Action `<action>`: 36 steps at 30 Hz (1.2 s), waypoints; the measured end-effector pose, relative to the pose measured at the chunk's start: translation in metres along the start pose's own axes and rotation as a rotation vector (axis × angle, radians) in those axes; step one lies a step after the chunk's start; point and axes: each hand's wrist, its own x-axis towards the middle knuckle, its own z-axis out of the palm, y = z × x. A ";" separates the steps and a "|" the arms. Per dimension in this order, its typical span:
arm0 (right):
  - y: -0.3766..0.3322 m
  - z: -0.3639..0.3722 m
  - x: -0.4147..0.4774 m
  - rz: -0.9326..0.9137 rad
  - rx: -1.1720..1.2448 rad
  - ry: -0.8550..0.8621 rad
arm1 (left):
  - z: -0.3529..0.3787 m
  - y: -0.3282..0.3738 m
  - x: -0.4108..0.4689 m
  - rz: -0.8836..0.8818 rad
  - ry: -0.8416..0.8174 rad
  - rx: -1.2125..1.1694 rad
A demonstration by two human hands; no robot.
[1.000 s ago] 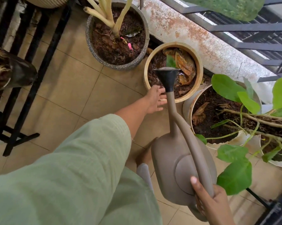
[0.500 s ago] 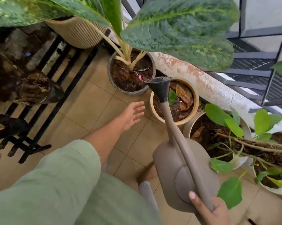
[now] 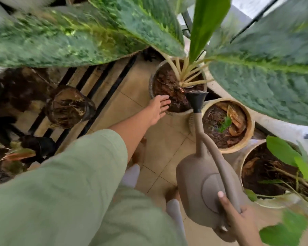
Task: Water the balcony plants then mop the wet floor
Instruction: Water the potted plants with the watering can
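Can (image 3: 208,190), taupe plastic, is hanging low at the right over the tiled floor (image 3: 167,144), tipping forward with its long spout running up to a black rose (image 3: 196,99); the rose is sitting over the near rim of the grey pot (image 3: 151,84), just beside the tan pot (image 3: 227,150). Right hand (image 3: 238,221) is gripping the can's handle at its lower end, fingers curling under it and thumb lying along the top. Left arm, in a green sleeve (image 3: 69,174), is stretching straight forward; left hand (image 3: 158,108) is lying palm down, fingers straight and slightly spread, holding nothing, fingertips reaching over the grey pot's near edge, though whether they are touching rim or soil cannot be told. Broad mottled leaves (image 3: 256,82) are rising from the grey pot and filling the top of the view. White pot (image 3: 238,157) with a leafy vine is standing next to the tan pot. Black rack (image 3: 107,97) is standing at the left.
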 end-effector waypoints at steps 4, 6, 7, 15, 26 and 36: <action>0.011 0.015 -0.001 0.008 -0.142 -0.090 | -0.015 0.015 0.014 0.001 -0.006 0.021; 0.013 0.021 0.001 0.019 -0.179 -0.107 | -0.017 0.014 0.016 -0.009 0.006 0.030; 0.009 0.026 0.000 0.012 -0.191 -0.125 | -0.015 0.013 0.015 -0.014 0.011 0.029; -0.012 0.046 0.001 -0.044 -0.226 -0.111 | -0.029 0.004 0.014 -0.008 0.033 -0.119; -0.036 0.061 0.007 -0.067 -0.198 -0.132 | -0.030 0.049 -0.014 0.329 0.196 0.177; -0.014 0.049 0.002 -0.046 -0.173 -0.173 | 0.034 0.044 -0.058 0.805 0.089 0.686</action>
